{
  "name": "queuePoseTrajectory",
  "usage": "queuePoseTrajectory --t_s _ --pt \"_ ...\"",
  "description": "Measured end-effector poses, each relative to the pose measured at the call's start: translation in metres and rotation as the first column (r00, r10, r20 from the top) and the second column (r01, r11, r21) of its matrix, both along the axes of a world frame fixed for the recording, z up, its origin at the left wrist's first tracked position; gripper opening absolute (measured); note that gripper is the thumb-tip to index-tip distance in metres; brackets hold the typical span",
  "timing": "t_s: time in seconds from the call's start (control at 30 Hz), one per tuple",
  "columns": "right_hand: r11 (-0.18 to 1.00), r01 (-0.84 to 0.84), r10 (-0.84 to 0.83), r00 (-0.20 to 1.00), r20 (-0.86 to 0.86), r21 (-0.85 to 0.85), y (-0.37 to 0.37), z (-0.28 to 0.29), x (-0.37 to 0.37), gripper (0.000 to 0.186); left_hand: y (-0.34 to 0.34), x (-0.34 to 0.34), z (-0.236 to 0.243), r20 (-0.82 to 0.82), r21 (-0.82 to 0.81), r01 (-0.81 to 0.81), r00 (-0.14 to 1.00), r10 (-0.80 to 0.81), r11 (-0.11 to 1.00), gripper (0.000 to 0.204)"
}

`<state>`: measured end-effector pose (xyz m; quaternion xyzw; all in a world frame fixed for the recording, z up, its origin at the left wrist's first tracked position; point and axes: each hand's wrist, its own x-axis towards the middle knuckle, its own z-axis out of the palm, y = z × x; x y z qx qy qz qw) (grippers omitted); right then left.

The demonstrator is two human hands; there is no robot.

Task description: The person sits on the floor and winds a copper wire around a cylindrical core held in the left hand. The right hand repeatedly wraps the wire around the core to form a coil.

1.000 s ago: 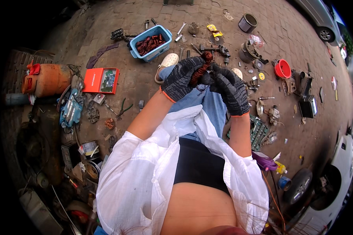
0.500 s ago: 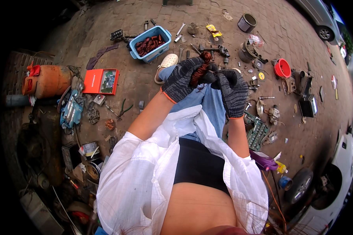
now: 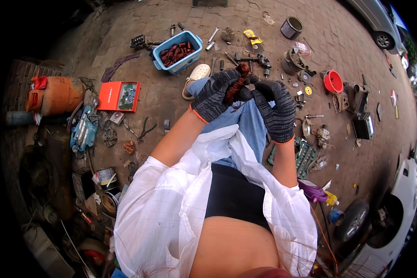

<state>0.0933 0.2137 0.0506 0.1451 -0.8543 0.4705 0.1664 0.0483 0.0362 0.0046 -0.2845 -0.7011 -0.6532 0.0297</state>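
Both hands wear dark knitted gloves and meet above my knee in the upper middle of the view. My left hand (image 3: 214, 96) is closed around a reddish-brown bundle of copper wire (image 3: 236, 79) that sticks up past the fingers. My right hand (image 3: 275, 107) pinches the lower part of the same bundle from the right. The bundle's lower end is hidden between the gloves. Below the hands are my blue trouser leg and an open white shirt.
A blue tub (image 3: 177, 52) with more reddish coils stands on the brick paving ahead. An open red case (image 3: 119, 96) and an orange gas cylinder (image 3: 54, 95) lie left. A red bowl (image 3: 333, 82), scattered tools and metal parts lie right; a white vehicle (image 3: 403, 194) at lower right.
The hands stayed together on the wire bundle and shifted only slightly; the right hand's fingers moved a little lower on the bundle.
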Motion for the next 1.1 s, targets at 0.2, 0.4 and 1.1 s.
queuePoseTrajectory --t_s 0.2,0.4,1.1 --pt "0.956 -0.07 0.102 0.99 -0.1 0.284 0.005 0.005 -0.005 0.025 0.007 -0.005 -0.041 0.051 0.019 -0.116 0.992 0.115 0.993 0.036" --pt "0.872 -0.077 0.138 0.986 -0.094 0.483 0.005 0.015 -0.006 0.019 0.003 0.009 0.0 -0.414 -0.168 -0.289 0.888 0.198 0.942 0.026" --pt "-0.268 0.084 0.533 0.843 -0.074 -0.96 0.017 -0.035 -0.013 0.016 0.003 -0.002 -0.005 0.566 0.817 -0.178 0.432 -0.703 0.548 0.032"
